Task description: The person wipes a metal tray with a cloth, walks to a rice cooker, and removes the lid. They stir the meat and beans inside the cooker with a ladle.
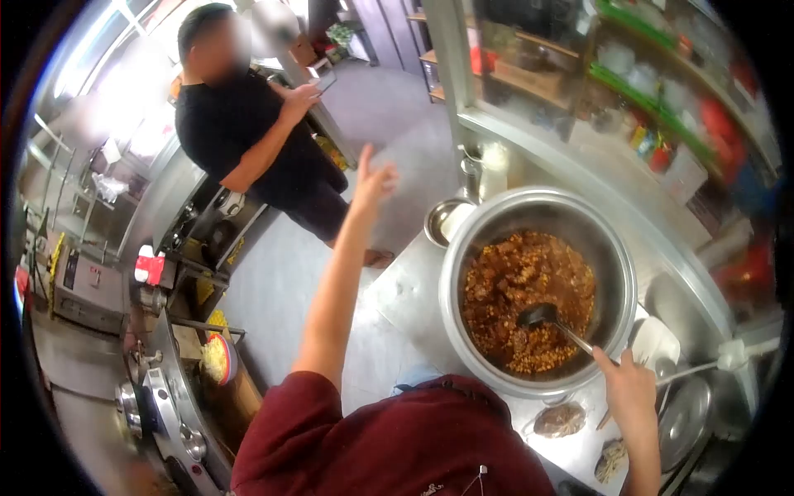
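Note:
My right hand (628, 382) is wrapped round the handle of a ladle (542, 315). The ladle's dark bowl rests in a reddish-brown stew (504, 273) of meat chunks and yellow bits that look like beans or corn. This stew fills the lower part of a large round metal pot (614, 248) on the counter. Away to the upper left, my left hand (376, 183) is stretched out over the floor with one finger extended. It holds nothing, and its other fingers are slightly blurred.
A person in black (248, 124) stands at the upper left holding a phone (327, 85). Beside the pot are a small metal bowl (434, 223) and a bag of brown food (560, 420). A bowl of yellow food (217, 360) sits at lower left.

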`<state>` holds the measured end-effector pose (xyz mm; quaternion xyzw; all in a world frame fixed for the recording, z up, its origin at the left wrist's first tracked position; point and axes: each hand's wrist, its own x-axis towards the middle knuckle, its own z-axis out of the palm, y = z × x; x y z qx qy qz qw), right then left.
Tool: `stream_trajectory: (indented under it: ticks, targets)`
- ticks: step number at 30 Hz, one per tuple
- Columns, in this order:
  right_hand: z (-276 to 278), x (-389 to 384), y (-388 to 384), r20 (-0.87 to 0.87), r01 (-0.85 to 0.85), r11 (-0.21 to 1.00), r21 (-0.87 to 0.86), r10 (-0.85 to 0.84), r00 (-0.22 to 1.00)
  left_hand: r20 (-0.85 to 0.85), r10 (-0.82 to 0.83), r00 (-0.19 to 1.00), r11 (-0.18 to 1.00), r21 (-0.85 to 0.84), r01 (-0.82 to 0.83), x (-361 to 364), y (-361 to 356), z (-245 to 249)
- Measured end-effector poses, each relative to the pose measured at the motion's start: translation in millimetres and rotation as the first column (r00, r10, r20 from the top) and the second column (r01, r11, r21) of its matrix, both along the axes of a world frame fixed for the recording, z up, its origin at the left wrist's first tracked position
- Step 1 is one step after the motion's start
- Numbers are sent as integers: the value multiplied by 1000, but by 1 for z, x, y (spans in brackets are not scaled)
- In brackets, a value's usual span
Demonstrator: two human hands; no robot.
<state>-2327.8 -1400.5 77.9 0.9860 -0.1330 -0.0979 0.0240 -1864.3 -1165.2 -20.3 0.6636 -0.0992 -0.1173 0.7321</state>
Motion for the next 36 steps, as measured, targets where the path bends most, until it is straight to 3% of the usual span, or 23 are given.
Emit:
stream_trajectory:
  ticks: [4, 5, 6, 7, 11, 13, 15, 18, 19, 21, 23, 26, 27, 29, 31, 33, 36]
  targets:
    - [-9, 1, -8, -4, 53, 996, 67, -53, 999, 270, 176, 947, 983, -103, -153, 65, 11, 83]
    - [-11, 0, -9, -10, 66, 995, 80, -65, 998, 363, 125, 924, 991, -80, -102, 83, 17, 99]
    - [-10, 1, -9, -26, 77, 994, 83, -75, 997, 346, 118, 931, 991, -100, -89, 97, 18, 116]
    - [-8, 3, -8, -18, 69, 993, 91, -67, 998, 339, 217, 915, 975, -115, -188, 82, 10, 139]
    - [-9, 7, -6, -37, 77, 989, 125, -73, 997, 411, 222, 884, 974, -140, -179, 76, 1, 169]
    - [-15, 1, -9, 40, 74, 983, 166, -82, 996, 469, 172, 866, 984, -35, -176, 76, -7, 152]
    - [-16, -1, -10, -39, 145, 973, 179, -140, 989, 458, 38, 888, 994, 70, -79, 53, -18, 116]
    - [-22, -5, -14, 5, 193, 946, 260, -201, 980, 132, -373, 918, 833, 484, 269, 13, -23, 49]
    - [-23, -6, -16, 1, 180, 949, 260, -187, 982, 58, -422, 905, 761, 565, 319, -13, -29, 31]
    - [-21, -8, -18, -7, 153, 955, 253, -157, 988, 219, -485, 846, 743, 613, 268, -38, -35, -27]
    - [-20, -10, -18, 29, 146, 950, 274, -160, 987, 165, -451, 877, 777, 557, 294, -52, -39, -62]
    - [-21, -18, -18, 40, 177, 946, 270, -194, 980, -76, -355, 932, 787, 513, 342, -68, -41, -84]
    - [-19, -19, -19, -21, 211, 942, 259, -213, 977, -153, -285, 946, 841, 434, 323, -76, -45, -86]
    - [-21, -26, -18, -2, 223, 938, 267, -230, 973, -197, -313, 929, 850, 379, 366, -83, -46, -81]
    - [-19, -32, -15, 65, 190, 944, 270, -215, 975, -56, -282, 958, 786, 558, 264, -85, -49, -86]
    - [-14, -35, -10, 109, 194, 939, 283, -232, 966, 85, -172, 981, 889, 442, 118, -93, -55, -101]
    - [-14, -43, -6, 107, 229, 932, 281, -268, 957, 94, -228, 969, 915, 361, 180, -87, -55, -106]
